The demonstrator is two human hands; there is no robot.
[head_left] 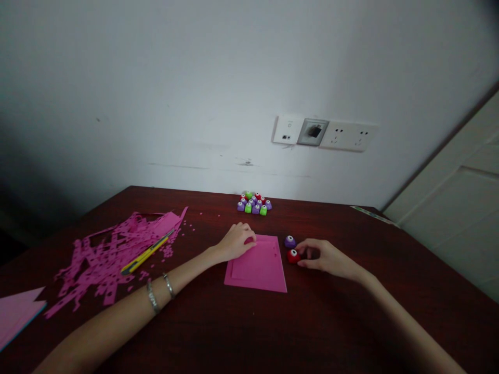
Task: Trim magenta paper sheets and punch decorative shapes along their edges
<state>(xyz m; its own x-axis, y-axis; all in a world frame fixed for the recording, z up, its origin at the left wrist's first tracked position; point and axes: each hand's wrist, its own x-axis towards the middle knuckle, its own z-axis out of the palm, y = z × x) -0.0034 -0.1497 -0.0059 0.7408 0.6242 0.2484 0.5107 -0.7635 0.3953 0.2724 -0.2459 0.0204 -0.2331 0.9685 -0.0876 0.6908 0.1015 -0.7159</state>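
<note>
Two stacked pink paper sheets (261, 267) lie on the dark table. My left hand (237, 243) rests over their upper left part with curled fingers. A small dark pink patch shows between its thumb and fingers, and I cannot tell what it is. Right of the paper, my right hand (325, 257) has its thumb and fingertips on the right side of a red craft punch (293, 256) with a white button. Just behind that stands a purple craft punch (289, 241), apart from my fingers.
Several red, green and purple craft punches (254, 203) are grouped near the wall. Pink paper scraps (101, 257) and tiny cutouts spread at left, with a yellow utility knife (146, 254) on them. More pink sheets (17, 314) lie at the left edge. Wall sockets (346, 136) are at back right.
</note>
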